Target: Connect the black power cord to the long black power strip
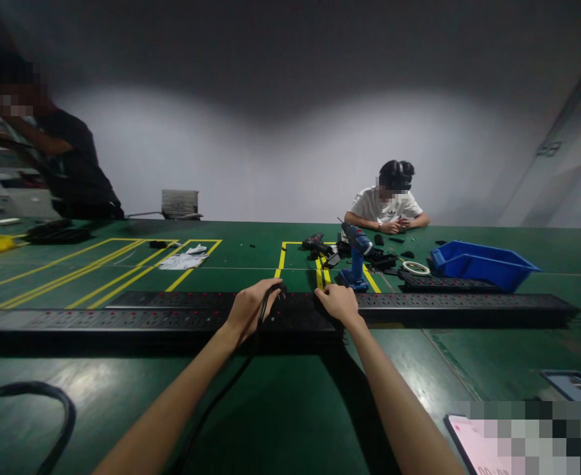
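Note:
Two long black power strips (pixel 171 320) lie side by side across the bench, with rows of outlets and small red lights on top. My left hand (pixel 251 307) is closed around a black power cord (pixel 261 310) near its end, just above the front strip. From there the cord hangs down toward me between my forearms. My right hand (pixel 340 303) is curled on the rear power strip (pixel 449 302), near the right end of the front one. Its thumb points left, and most of its fingers are hidden behind the hand.
A blue drill (pixel 356 257) stands upright behind my right hand. Beyond are a blue bin (pixel 483 260), a tape roll (pixel 416 268) and white papers (pixel 184 258). A phone (pixel 478 442) lies front right, a cable loop (pixel 65 409) front left. Two people are across the bench.

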A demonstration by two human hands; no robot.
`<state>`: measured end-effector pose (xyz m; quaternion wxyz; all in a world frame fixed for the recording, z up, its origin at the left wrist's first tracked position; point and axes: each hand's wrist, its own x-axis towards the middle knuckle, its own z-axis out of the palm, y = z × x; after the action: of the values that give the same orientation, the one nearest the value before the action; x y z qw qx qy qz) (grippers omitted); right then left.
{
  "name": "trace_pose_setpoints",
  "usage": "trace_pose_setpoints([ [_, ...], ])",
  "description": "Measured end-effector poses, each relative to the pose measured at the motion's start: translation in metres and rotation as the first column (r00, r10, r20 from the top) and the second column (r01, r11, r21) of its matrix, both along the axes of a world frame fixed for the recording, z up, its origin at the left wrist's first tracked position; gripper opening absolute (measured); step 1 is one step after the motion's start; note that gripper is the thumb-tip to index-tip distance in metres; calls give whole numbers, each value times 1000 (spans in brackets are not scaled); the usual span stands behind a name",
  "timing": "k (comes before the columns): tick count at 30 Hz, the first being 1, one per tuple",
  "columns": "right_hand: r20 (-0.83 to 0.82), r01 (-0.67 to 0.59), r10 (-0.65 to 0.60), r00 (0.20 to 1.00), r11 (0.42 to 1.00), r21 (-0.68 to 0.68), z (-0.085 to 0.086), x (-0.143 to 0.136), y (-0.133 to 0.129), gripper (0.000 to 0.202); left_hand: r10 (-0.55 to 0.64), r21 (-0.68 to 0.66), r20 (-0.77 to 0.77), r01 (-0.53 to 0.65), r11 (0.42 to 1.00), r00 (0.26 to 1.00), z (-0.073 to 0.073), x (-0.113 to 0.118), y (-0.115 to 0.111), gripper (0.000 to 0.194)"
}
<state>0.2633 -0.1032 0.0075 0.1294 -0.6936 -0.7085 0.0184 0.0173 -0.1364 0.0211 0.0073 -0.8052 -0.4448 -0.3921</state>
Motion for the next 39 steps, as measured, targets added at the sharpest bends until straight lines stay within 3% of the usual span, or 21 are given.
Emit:
trace_pose_setpoints([
  [7,-23,-11,11,1000,1000,6,-2,1,2,56,42,-52,-86,-47,998,995,-13,-5,12,32],
  [22,-12,-33,33,999,999,41,-7,2,4,57,-4,-47,-202,-6,999,979,-9,-3,11,30],
  [29,-67,-50,54,996,996,69,-8,6,7,46,-49,-183,-205,11,983,978,2,-8,12,37],
  [33,-202,-130,162,966,978,163,3,-1,6,24,-71,-257,-235,9,966,969,13,-11,12,47],
  [39,-382,-397,442,811,897,193,27,-43,-1,24,-41,-311,-179,-17,950,983,22,-10,12,69],
])
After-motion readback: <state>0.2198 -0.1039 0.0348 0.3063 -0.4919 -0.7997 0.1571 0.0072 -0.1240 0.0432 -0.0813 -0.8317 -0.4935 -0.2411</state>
